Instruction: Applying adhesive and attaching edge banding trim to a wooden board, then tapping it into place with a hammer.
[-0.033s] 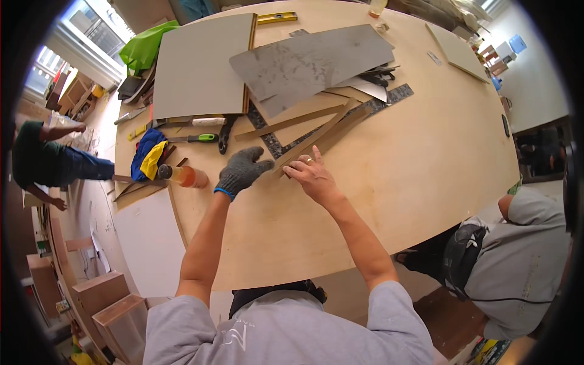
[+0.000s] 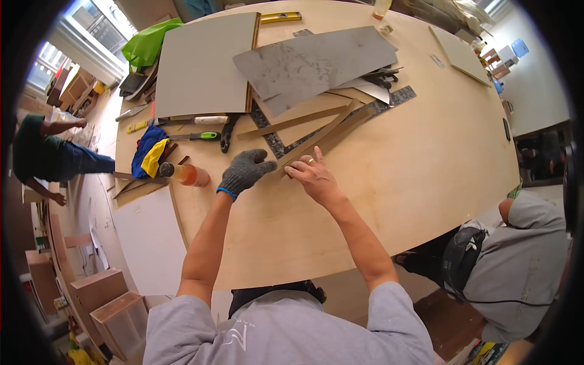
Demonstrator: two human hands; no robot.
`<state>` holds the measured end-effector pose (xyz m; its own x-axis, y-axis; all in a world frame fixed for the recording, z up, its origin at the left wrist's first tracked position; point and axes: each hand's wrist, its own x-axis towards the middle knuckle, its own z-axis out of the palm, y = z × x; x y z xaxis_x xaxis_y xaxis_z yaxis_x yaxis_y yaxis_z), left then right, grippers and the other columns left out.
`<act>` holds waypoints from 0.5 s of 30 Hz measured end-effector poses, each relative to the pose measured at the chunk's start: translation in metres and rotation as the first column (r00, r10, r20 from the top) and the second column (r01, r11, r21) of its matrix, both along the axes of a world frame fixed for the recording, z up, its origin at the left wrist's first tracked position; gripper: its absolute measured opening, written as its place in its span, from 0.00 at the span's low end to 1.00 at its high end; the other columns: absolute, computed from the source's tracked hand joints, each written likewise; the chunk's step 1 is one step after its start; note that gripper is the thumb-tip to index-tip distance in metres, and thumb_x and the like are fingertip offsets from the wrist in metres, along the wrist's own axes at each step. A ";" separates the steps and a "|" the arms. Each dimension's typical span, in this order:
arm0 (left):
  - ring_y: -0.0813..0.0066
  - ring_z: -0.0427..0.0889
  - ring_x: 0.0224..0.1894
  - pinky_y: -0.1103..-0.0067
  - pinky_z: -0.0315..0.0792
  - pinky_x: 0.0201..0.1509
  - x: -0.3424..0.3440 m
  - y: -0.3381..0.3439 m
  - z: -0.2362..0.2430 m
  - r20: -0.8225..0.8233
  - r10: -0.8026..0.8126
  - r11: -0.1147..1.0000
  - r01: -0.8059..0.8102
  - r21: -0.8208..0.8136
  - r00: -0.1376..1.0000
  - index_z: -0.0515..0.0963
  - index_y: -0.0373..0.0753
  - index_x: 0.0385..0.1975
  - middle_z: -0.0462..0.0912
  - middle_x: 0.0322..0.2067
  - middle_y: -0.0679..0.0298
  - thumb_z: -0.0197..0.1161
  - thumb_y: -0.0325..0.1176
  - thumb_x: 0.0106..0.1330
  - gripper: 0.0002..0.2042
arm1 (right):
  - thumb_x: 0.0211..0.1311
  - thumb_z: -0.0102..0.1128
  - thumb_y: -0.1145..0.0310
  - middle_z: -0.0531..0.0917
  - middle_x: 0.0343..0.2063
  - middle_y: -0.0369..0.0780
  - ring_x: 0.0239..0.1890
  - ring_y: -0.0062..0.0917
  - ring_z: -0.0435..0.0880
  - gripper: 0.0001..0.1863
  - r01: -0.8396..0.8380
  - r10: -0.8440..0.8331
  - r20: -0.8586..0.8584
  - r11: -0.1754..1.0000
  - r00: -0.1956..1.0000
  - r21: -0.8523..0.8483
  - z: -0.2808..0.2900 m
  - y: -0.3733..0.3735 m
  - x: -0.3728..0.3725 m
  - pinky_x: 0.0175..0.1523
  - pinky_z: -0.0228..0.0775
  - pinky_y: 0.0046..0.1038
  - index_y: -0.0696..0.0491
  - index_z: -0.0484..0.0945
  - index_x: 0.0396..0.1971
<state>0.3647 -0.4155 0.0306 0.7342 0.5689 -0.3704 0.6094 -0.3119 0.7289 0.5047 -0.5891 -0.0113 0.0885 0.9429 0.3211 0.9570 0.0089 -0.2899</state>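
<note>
Thin brown edging strips [image 2: 325, 135] lie aslant at the middle of the table, their near ends at my hands. My right hand [image 2: 313, 176], bare with a ring, has its thumb and curled fingers on the near end of a strip, while one finger points up and away. My left hand [image 2: 243, 173] wears a dark grey knit glove with a blue cuff. Its thumb stands apart from its fingers, beside the strip's end; whether it touches is unclear. Another brown strip [image 2: 292, 123] rests across a dark speckled L-shaped piece [image 2: 275, 139] beyond.
A grey sheet [image 2: 316, 64] and white panel [image 2: 210, 67] lie farther back. Left of my glove are a bottle [image 2: 185, 174], blue-yellow cloth [image 2: 151, 152] and green-handled tool [image 2: 205, 136]. One person [image 2: 517, 261] is at the right, another [image 2: 52, 149] at the far left.
</note>
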 end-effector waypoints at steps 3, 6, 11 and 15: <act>0.67 0.82 0.40 0.74 0.74 0.42 0.002 0.003 0.003 -0.145 -0.026 0.970 -0.009 -0.242 0.989 0.77 0.31 0.46 0.83 0.42 0.53 0.71 0.48 0.53 0.28 | 0.56 0.54 0.74 0.78 0.38 0.32 0.50 0.28 0.73 0.15 0.001 -0.001 -0.003 0.999 1.000 -0.053 -0.001 0.001 -0.002 0.68 0.45 0.57 0.47 0.78 0.44; 0.65 0.81 0.32 0.71 0.75 0.35 0.001 0.018 -0.022 -0.079 0.022 0.977 -0.039 -0.211 0.997 0.78 0.37 0.44 0.82 0.37 0.54 0.66 0.46 0.56 0.22 | 0.57 0.54 0.74 0.78 0.38 0.32 0.50 0.28 0.73 0.15 0.003 -0.004 -0.008 0.997 1.000 -0.072 -0.001 0.006 -0.003 0.68 0.45 0.57 0.48 0.78 0.45; 0.53 0.77 0.48 0.63 0.71 0.50 0.024 0.042 -0.034 0.038 0.000 0.696 -0.027 0.717 0.999 0.74 0.40 0.50 0.76 0.47 0.52 0.55 0.31 0.60 0.16 | 0.57 0.52 0.75 0.78 0.40 0.33 0.50 0.28 0.73 0.16 0.037 -0.037 0.003 0.998 0.999 -0.054 -0.006 0.011 -0.004 0.68 0.46 0.57 0.49 0.78 0.46; 0.53 0.78 0.49 0.63 0.72 0.51 0.041 0.063 -0.036 -0.215 -0.018 0.701 0.165 0.694 0.977 0.74 0.41 0.48 0.77 0.47 0.53 0.51 0.29 0.61 0.15 | 0.57 0.51 0.76 0.78 0.42 0.35 0.52 0.30 0.73 0.18 0.044 -0.046 -0.019 0.996 0.999 -0.080 -0.008 0.010 -0.004 0.67 0.47 0.56 0.50 0.77 0.49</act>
